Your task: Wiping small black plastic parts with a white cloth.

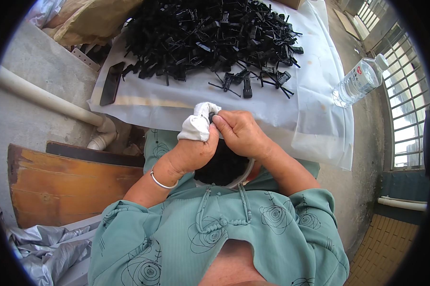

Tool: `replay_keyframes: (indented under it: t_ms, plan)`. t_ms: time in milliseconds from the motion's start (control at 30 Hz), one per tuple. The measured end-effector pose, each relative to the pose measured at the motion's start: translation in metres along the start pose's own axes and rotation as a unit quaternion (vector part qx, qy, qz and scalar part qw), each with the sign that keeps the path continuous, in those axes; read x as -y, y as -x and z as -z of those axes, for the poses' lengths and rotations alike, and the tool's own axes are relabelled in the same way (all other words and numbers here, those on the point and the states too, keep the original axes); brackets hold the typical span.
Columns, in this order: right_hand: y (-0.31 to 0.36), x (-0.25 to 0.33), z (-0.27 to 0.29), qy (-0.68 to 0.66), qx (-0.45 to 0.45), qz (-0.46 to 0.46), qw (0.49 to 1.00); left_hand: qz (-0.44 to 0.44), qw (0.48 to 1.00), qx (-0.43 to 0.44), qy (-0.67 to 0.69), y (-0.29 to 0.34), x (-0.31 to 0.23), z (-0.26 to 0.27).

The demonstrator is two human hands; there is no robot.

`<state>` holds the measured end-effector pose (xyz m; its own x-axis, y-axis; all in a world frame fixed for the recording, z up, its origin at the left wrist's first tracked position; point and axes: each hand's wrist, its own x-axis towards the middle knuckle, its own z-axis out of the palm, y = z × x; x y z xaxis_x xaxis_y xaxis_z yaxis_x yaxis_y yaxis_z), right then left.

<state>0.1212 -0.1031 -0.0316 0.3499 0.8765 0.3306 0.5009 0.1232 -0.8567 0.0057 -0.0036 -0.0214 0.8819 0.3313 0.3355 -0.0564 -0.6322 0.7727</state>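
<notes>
My left hand, its fingers wrapped in white cloth, is closed on a small black plastic part. From the other side, my right hand pinches the same part with thumb and bent fingers. The two hands touch, and most of the part is hidden between them. Just below them, between my knees, a round white tub holds a dark mass of black contents. Ahead on the table lies a large heap of black plastic pieces with thin stems. Several loose pieces lie at its near edge.
White plastic sheeting covers the table and hangs over its front edge. A dark phone lies at the left edge, a clear water bottle stands at the right. A wooden board and a pipe are on my left.
</notes>
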Motion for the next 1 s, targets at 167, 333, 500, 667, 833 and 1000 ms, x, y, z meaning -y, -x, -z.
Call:
replay_keyframes:
  t_ms: [167,333,500,667,833,1000]
  plan:
    - [-0.001,-0.005,0.017,-0.004,0.134,0.012,0.991,0.031,0.989,0.137,-0.043,0.018,-0.006,0.023]
    - [-0.009,-0.02,0.03,0.32,-0.151,0.021,0.935,0.212,0.951,0.186,-0.128,0.046,0.047,0.054]
    - [-0.016,-0.036,0.02,0.38,-0.121,0.003,0.917,0.364,0.734,-0.214,0.531,0.069,0.115,0.068]
    - [-0.014,-0.039,0.024,0.376,-0.113,0.006,0.92,0.377,0.698,-0.378,0.477,0.065,0.132,0.07]
    - [-0.011,-0.03,0.023,0.336,-0.104,0.002,0.936,0.376,0.738,-0.374,0.418,0.082,0.137,0.076]
    - [-0.01,-0.031,0.031,0.297,-0.106,0.003,0.949,0.443,0.736,-0.226,0.46,0.093,0.152,0.096]
